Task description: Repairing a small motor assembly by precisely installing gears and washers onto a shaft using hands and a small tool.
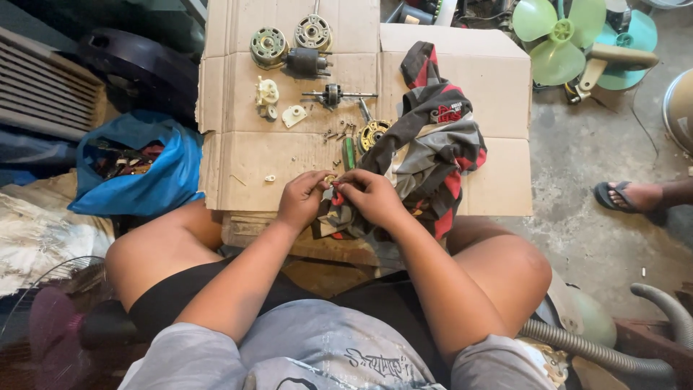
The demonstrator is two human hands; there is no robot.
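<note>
1. The left hand [303, 198] and right hand [374, 196] meet at the near edge of the flat brown cardboard sheet [238, 162], fingers curled, together pinching a small brass-coloured metal part [330, 179].
2. The right hand also presses the red, grey and black striped cloth [433, 155] on that cardboard.
3. A green-handled screwdriver [349, 153] lies just beyond the hands.
</note>
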